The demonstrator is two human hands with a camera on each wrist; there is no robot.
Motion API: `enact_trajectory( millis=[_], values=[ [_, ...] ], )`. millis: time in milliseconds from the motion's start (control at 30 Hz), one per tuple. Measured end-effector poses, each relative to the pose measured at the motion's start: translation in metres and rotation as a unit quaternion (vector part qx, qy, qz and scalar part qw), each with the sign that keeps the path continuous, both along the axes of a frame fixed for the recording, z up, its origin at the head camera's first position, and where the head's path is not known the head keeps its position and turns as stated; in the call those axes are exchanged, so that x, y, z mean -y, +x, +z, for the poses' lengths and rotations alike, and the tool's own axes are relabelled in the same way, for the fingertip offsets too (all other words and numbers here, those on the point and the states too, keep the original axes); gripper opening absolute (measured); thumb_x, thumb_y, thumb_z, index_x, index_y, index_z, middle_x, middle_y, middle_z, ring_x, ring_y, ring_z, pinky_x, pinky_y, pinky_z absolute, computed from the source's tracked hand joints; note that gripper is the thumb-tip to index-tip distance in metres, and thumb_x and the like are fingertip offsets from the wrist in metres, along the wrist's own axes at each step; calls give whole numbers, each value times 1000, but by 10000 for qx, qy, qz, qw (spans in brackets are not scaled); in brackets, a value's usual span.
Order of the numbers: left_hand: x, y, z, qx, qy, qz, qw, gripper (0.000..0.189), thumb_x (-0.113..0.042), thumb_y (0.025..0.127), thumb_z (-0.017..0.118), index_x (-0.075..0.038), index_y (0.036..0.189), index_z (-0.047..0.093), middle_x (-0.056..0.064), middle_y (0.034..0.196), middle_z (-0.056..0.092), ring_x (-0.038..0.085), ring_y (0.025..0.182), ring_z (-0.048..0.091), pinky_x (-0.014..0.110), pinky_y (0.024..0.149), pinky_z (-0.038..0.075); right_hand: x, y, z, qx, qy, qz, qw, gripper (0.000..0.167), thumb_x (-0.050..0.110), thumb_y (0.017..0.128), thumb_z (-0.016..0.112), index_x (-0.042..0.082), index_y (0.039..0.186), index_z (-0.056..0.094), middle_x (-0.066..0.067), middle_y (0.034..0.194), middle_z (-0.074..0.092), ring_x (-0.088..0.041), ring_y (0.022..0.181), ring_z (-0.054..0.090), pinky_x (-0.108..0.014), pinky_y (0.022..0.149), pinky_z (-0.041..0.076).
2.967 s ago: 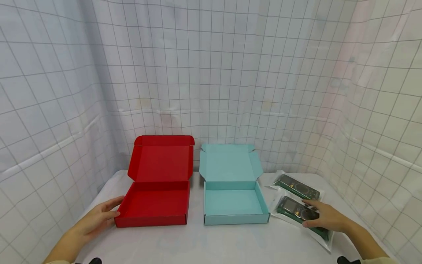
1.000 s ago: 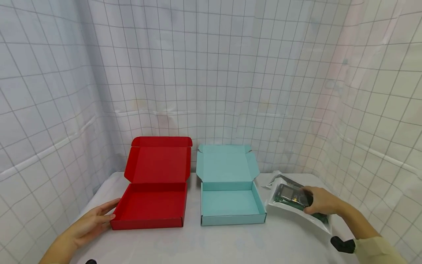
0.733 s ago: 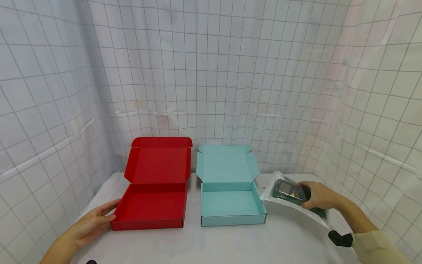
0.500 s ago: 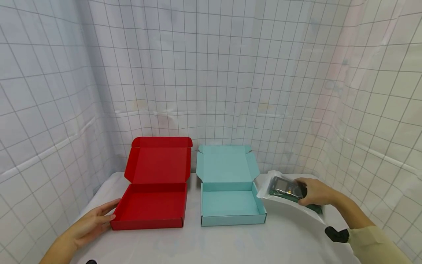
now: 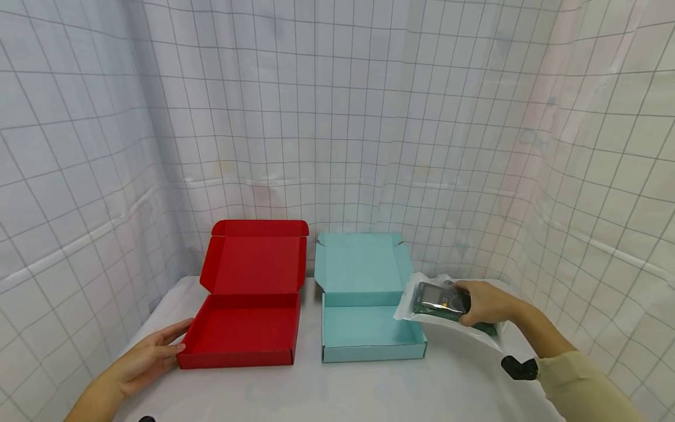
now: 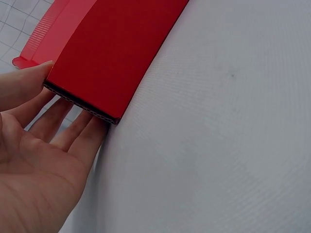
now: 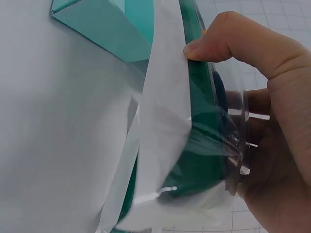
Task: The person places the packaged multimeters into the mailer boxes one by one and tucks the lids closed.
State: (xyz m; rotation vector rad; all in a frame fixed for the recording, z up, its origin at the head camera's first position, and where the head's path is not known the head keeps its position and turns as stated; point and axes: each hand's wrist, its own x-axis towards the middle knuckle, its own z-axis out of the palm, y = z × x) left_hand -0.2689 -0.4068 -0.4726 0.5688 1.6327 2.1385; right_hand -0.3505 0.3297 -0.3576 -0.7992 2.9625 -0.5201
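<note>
My right hand (image 5: 487,302) grips a multimeter (image 5: 429,298) sealed in a clear, white-edged bag, raised over the table's right side. The bag's left end overlaps the right wall of the open teal box (image 5: 374,353) in the head view. Seen from the right wrist, my thumb presses the bag's green side and the fingers curl around the far side. A second bagged multimeter (image 7: 127,196) lies below, mostly hidden. On the left, my left hand (image 5: 150,357) touches the near left corner of the open red box (image 5: 237,358), its thumb at the edge and its fingers extended along the side.
Both boxes stand side by side with their lids, the red lid (image 5: 258,264) and the teal lid (image 5: 364,264), raised at the back. A white cloth covers the table (image 5: 316,390). White gridded curtains (image 5: 358,117) enclose the back and both sides.
My right hand has taken hold of the nearer bagged multimeter, lifted it and carried it left toward the teal box. My left hand stays at the red box.
</note>
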Motion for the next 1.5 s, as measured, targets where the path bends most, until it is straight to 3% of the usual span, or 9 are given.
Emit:
enact_trajectory(
  millis=[467, 867, 1300, 1500],
  values=[
    [-1, 1, 2, 20, 94, -50, 9999, 49, 3, 109, 35, -17, 152, 48, -23, 142, 42, 7, 130, 53, 29, 107, 45, 33, -15, -5, 178, -255, 436, 9986, 85, 30, 70, 83, -6, 141, 53, -1, 112, 61, -20, 94, 56, -39, 77, 51],
    [0, 1, 1, 34, -136, 59, 9999, 50, 1, 110, 35, -21, 154, 46, -25, 141, 42, 4, 129, 53, 28, 106, 46, 65, -22, -6, 216, -238, 766, 9965, 81, 27, 70, 81, -6, 140, 55, 1, 108, 64, -17, 87, 57, -35, 72, 52],
    [-1, 0, 1, 23, -84, -3, 10000, 50, 1, 110, 34, -21, 154, 46, -25, 141, 44, 4, 129, 53, 28, 106, 46, 97, -30, -8, 308, -120, 890, 9955, 87, 29, 73, 79, -6, 147, 49, -9, 129, 62, -22, 97, 57, -45, 80, 51],
    [0, -1, 0, -7, -63, -81, 9999, 51, 1, 110, 32, -26, 150, 49, -26, 142, 44, 4, 129, 53, 28, 106, 46, 114, -35, -13, 358, -165, 1110, 9930, 86, 30, 76, 79, -3, 149, 48, -9, 133, 60, -21, 100, 58, -41, 80, 52]
  ],
)
